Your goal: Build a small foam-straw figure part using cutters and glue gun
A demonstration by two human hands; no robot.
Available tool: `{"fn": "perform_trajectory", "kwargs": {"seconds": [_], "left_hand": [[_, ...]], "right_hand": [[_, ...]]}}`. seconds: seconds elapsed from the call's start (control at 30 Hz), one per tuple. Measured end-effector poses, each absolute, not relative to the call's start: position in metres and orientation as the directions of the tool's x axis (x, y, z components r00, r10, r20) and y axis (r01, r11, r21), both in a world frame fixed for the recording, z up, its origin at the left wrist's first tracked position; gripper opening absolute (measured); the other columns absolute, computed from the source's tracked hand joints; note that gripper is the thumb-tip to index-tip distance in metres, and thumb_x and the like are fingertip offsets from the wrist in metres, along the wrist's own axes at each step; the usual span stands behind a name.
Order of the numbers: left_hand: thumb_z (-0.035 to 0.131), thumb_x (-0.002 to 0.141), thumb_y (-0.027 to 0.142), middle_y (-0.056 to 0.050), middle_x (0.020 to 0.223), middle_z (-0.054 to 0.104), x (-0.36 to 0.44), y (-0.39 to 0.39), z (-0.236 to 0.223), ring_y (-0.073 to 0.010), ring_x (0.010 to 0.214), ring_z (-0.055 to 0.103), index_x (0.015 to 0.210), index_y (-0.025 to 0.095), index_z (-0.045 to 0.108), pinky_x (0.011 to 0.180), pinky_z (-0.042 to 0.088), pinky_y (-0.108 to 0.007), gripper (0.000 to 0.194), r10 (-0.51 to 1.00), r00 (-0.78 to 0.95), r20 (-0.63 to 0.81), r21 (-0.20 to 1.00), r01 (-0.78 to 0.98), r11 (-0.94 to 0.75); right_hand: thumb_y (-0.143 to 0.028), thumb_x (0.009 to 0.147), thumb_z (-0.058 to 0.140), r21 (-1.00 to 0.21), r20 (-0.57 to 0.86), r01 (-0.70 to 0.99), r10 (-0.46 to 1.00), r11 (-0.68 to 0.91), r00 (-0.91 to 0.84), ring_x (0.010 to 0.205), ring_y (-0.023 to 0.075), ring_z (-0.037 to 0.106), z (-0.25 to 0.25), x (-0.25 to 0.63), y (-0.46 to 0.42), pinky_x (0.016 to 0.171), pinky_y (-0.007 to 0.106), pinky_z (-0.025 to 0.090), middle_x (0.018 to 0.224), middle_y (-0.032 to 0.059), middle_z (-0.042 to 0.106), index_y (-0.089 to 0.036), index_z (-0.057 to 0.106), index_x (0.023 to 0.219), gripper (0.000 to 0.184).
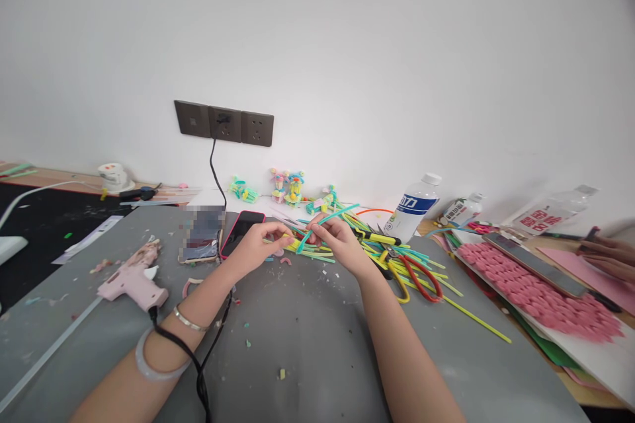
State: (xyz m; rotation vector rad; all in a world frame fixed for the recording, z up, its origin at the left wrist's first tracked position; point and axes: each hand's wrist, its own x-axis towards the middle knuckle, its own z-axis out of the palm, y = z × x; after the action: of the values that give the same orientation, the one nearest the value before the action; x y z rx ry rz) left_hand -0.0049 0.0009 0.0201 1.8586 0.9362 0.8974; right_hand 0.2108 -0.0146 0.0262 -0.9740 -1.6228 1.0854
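Over the middle of the grey work surface my hands are close together. My right hand (340, 244) is closed in a pinch on a bent teal pipe cleaner (337, 213), whose long end points up to the right. My left hand (262, 246) is also closed, thumb against fingertips, just left of the pipe cleaner's bent end; what it holds is too small to make out. Behind and right of my hands lies a loose pile of yellow and green pipe cleaners (449, 284). Red-and-yellow-handled scissors (417, 277) and black-and-yellow-handled pliers (380, 238) rest on it.
A pink glue gun (131, 284) lies left, its black cord under my left forearm. Two phones (202, 234) lie beyond. Small pipe-cleaner figures (288, 188) stand by the wall. A bottle (415, 206) stands right; farther right, another person's hand (608, 254) rests near pink paper.
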Motion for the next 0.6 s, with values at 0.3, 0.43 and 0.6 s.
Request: {"fn": "perform_trajectory", "kwargs": {"seconds": [0.3,0.43,0.6], "left_hand": [[0.067,0.081,0.048,-0.004,0.079,0.06,-0.004,-0.005,0.025,-0.0147,0.07,0.053,0.084,0.017,0.07,0.059,0.047,-0.025,0.031,0.855,0.488,0.173,0.973,0.05,-0.225],[0.071,0.079,0.047,-0.001,0.074,0.055,-0.002,-0.008,0.027,-0.0111,0.065,0.047,0.082,0.017,0.067,0.056,0.04,-0.022,0.029,0.87,0.471,0.143,0.99,-0.066,-0.127],[0.075,0.077,0.043,0.003,0.069,0.046,0.002,-0.009,0.028,-0.0084,0.058,0.038,0.074,0.017,0.057,0.053,0.033,-0.021,0.031,0.858,0.509,0.068,0.955,-0.282,0.091]], "right_hand": [[-0.051,0.076,0.073,-0.979,0.203,-0.009,0.96,0.205,-0.191,0.062,0.0146,0.057,0.031,0.208,-0.016,0.062,0.029,0.047,0.065,-0.0005,0.062,-0.02,0.061,0.082,0.034],[-0.049,0.071,0.078,-0.983,0.168,-0.104,0.971,0.153,-0.169,0.057,0.0134,0.057,0.028,0.205,-0.013,0.06,0.028,0.047,0.064,-0.0013,0.065,-0.021,0.058,0.078,0.035],[-0.048,0.069,0.079,-0.983,0.159,-0.106,0.982,0.148,-0.105,0.055,0.0122,0.055,0.021,0.201,-0.009,0.059,0.027,0.045,0.062,-0.0011,0.066,-0.02,0.057,0.071,0.036]]}}
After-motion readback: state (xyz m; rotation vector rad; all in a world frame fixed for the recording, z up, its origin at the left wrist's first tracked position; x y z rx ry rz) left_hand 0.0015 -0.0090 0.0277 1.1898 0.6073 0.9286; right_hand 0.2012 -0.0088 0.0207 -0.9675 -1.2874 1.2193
